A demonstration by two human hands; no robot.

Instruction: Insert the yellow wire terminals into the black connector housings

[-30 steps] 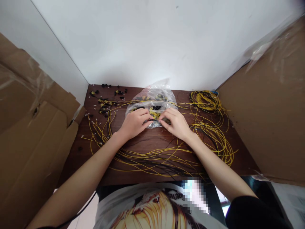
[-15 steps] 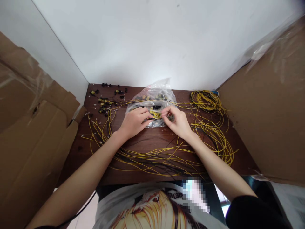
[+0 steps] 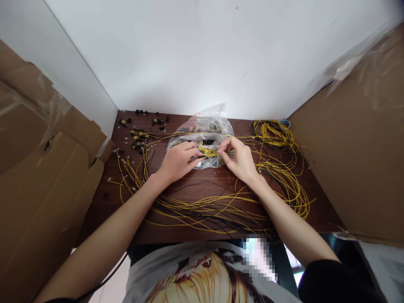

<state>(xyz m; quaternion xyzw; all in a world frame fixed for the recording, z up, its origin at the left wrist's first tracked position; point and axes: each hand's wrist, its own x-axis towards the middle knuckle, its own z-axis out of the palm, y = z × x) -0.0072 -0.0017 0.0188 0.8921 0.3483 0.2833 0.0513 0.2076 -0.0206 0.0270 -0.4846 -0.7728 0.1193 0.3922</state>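
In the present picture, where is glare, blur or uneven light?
Head view: glints on the crumpled clear plastic bag; same view, smooth white wall brightest above the bag; same view, small yellow parts too soft for detail, blocky pixelated patch below.

The one head-worn camera looks from above the near edge of the brown table (image 3: 205,176), facing forward and down, close enough to frame its far corners, left hand (image 3: 176,159) and right hand (image 3: 240,159) mid-view, the white wall (image 3: 205,63) beyond and the wearer's printed garment (image 3: 195,282) below
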